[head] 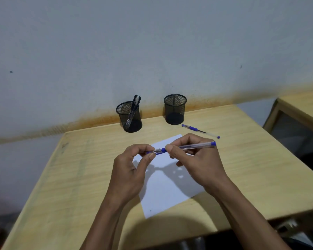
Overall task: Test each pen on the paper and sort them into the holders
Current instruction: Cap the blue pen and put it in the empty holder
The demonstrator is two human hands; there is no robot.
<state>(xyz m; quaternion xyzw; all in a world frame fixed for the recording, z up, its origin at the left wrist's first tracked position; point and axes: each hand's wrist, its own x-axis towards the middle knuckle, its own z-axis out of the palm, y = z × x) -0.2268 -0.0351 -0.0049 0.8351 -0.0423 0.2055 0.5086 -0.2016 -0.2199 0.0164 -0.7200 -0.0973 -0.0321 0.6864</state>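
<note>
Fingertips of your left hand pinch the cap; your right hand grips the blue pen.
Black pens already stand in the left holder; the right holder looks empty, another pen waits near the table's far edge.

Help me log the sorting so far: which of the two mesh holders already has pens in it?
The left mesh holder, with black-capped pens leaning out of its rim. The right mesh holder shows only its bare bottom.

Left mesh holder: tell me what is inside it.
The left mesh holder holds black-capped pens leaning against its rim, their caps sticking out above it. Their exact number is hard to tell, and the dark bottom hides anything lying there.
</note>
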